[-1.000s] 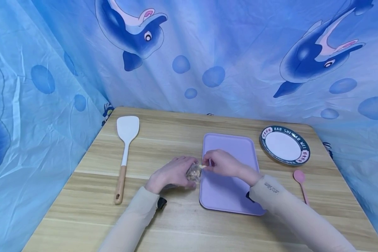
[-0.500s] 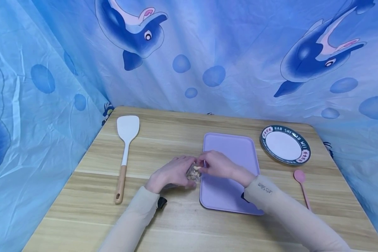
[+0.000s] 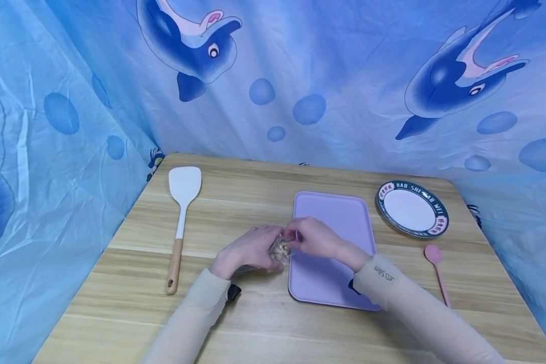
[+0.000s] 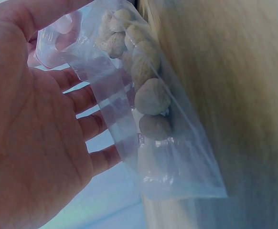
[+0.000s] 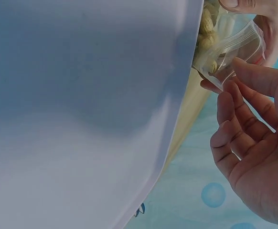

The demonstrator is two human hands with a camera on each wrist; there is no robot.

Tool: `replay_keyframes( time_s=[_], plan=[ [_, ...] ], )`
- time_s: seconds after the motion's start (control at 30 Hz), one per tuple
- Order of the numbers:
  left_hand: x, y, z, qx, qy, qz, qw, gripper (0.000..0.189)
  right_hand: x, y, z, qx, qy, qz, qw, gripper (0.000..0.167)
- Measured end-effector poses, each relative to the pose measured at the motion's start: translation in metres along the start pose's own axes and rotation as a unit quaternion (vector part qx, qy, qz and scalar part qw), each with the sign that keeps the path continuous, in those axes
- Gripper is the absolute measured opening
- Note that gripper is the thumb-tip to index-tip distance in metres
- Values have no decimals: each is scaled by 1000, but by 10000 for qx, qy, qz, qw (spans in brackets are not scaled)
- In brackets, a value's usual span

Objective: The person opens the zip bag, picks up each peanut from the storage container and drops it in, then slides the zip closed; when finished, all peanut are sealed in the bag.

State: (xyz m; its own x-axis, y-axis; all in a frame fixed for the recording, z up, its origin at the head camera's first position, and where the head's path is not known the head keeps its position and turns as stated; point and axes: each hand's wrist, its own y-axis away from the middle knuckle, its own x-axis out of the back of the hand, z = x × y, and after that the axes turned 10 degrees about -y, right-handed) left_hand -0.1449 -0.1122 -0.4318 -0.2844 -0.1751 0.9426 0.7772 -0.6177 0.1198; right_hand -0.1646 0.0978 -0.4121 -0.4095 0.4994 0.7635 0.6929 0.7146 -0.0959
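A clear zip bag of peanuts in their shells (image 4: 151,98) stands against the left edge of the purple tray (image 3: 332,283). My left hand (image 3: 255,247) grips it from the left, with the thumb and fingers around its mouth end; in the left wrist view the palm (image 4: 38,138) faces the bag. My right hand (image 3: 316,237) reaches over the tray to the bag's mouth. In the right wrist view the thumb and forefinger of the right hand (image 5: 258,138) pinch the bag's lip, while the other fingers curl loosely. Peanuts (image 5: 208,33) show just inside the mouth.
A white spatula (image 3: 184,186) with a wooden handle lies at the left of the wooden table (image 3: 250,328). To the tray's right are a green-rimmed plate (image 3: 411,210) and a pink spoon (image 3: 434,254). A blue dolphin curtain (image 3: 282,65) hangs behind.
My right hand has moved slightly left, from over the tray to the bag's mouth. The pale thing at its fingertips earlier no longer shows there. My left hand stays in place.
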Motion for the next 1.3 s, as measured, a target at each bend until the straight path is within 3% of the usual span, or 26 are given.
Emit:
replay_keyframes(
  time_s=[0.3,0.7,1.1,1.3],
  plan=[
    [1,0,0,-41,68,-6,10000,74,3,6,3,-131,-257,36,9996,8],
    [3,-2,0,10,69,4,10000,80,11,22,8,37,-1019,546,9933,3],
    [1,-2,0,8,60,-9,10000,79,2,36,10,-190,-1536,794,9848,5],
    [1,-3,-1,-40,50,99,9999,78,-3,37,7,-14,-1621,796,9835,9]
  ],
)
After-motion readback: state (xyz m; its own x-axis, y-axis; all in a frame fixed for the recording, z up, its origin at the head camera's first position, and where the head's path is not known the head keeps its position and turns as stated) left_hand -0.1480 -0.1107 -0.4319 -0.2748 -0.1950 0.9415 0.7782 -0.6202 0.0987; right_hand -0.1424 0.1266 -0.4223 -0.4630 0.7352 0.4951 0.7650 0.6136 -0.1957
